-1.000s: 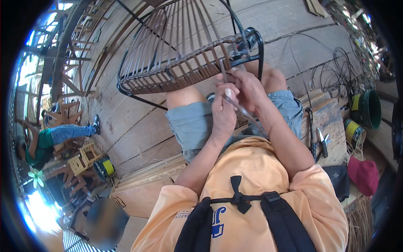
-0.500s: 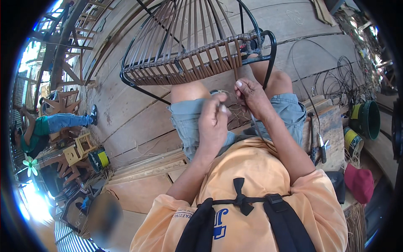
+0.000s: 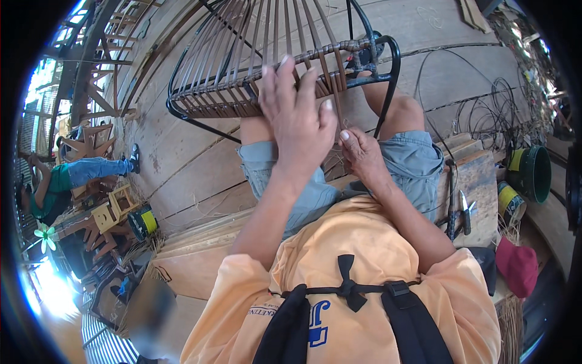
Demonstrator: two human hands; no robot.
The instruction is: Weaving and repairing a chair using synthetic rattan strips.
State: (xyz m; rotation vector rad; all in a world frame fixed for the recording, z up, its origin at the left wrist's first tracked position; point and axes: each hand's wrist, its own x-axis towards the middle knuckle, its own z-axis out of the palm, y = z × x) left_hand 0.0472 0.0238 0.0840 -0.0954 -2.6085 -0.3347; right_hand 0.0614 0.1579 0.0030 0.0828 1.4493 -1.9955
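A chair-like frame [image 3: 394, 82] of black metal stands in front of my knees, with brown strands running up it. Along its near edge the strands wrap into a woven band [image 3: 212, 108]. My left hand [image 3: 297, 124] is raised in front of this band, open, its fingers spread and hiding part of the weave; I cannot tell whether the fingertips touch it. Below the band's right end, my right hand [image 3: 366, 159] pinches a brown strand [image 3: 337, 106] between thumb and fingers. That strand runs from the band down to the hand.
At right, a knife [image 3: 465, 213] and a dark-handled tool [image 3: 451, 200] lie on a wooden board [image 3: 482, 182]. Near them are coiled dark strands [image 3: 494, 112], a green bucket [image 3: 533, 173] and a red cap [image 3: 517, 266]. A person [image 3: 73, 176] is at far left.
My left hand has moved up and away from beside the right hand to the woven band, its fingers spreading. My right hand has lowered slightly, keeping its pinch on the strand.
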